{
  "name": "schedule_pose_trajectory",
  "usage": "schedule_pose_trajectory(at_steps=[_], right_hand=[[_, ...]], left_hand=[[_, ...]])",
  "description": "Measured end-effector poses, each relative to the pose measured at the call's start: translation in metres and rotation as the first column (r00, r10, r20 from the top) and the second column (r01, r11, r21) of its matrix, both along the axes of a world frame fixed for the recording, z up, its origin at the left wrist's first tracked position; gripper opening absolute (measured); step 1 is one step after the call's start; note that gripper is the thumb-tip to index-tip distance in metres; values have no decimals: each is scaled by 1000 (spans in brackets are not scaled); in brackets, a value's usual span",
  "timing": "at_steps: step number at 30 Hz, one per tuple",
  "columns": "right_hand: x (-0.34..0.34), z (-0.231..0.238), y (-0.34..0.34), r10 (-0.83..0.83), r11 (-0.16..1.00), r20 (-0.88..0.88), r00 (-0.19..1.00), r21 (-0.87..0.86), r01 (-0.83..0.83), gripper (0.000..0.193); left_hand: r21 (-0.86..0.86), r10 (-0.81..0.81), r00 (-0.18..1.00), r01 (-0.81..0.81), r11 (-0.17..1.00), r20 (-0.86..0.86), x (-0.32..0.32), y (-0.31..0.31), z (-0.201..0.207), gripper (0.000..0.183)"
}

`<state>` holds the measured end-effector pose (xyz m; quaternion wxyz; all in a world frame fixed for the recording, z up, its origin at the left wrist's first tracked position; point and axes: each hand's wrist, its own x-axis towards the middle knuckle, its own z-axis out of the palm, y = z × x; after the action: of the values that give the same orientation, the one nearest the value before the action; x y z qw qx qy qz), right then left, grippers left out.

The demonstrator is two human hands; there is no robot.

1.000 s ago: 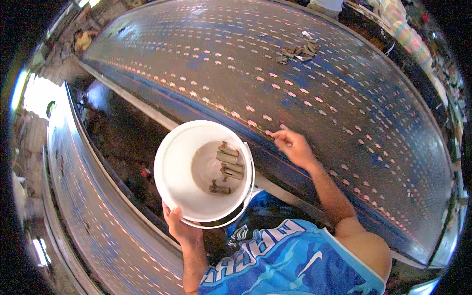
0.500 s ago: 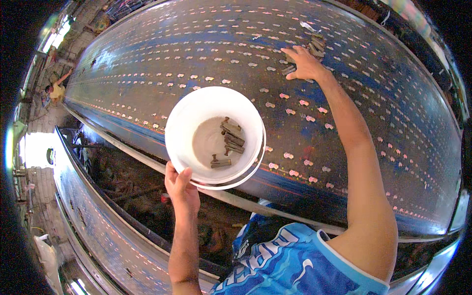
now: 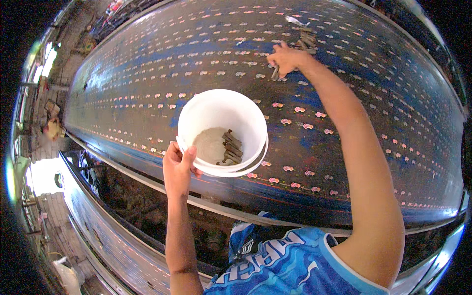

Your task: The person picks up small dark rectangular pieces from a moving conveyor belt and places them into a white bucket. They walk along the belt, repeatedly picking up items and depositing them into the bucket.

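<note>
My left hand [image 3: 179, 165] grips the rim of a white plastic bucket [image 3: 196, 110], fingers outside and thumb over the edge. The bucket tilts so that its inside shows. Several small grey-brown blocks [image 3: 232, 146], some with knobbed stubs, lie together at its bottom. Far out over the long printed table, my right hand [image 3: 289, 58] is closed, fingers curled down around a small grey-brown block [image 3: 275, 74] whose end sticks out below them. Beside that hand lies a group of similar blocks [image 3: 307, 40]; part of it is hidden by the hand.
The long dark table [image 3: 334, 162] carries rows of small pink and white printed motifs. A whitish scrap [image 3: 296, 20] lies beyond the blocks. Along the near edge runs a metal rail [image 3: 216, 206]. A second printed table [image 3: 113, 241] stands at lower left, and a blurred person [image 3: 52, 129] is at far left.
My right hand has gone from spread fingers to curled ones around a block. The bucket has shifted slightly right in view, and its blocks have slid closer together.
</note>
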<state>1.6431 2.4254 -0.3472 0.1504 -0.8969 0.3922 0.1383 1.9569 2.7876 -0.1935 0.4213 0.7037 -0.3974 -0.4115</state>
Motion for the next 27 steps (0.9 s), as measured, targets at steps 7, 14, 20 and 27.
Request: schedule_pose_trajectory(at_steps=[7,14,20,27], right_hand=[[4,4,1,-112,990,-87,990,-94,104,68],[12,11,6,-35,999,-55,998,23,37,58],[-17,30,39,-2,981,488,873,172,-94,32],[17,100,70,98,942,838,536,96,-322,36]], left_hand=[[27,-62,989,59,998,136,-21,-61,23,43],[54,-136,957,127,990,256,-35,-92,27,52],[67,-112,954,97,993,278,-36,-107,24,57],[108,-110,962,85,991,249,-24,-115,20,53]])
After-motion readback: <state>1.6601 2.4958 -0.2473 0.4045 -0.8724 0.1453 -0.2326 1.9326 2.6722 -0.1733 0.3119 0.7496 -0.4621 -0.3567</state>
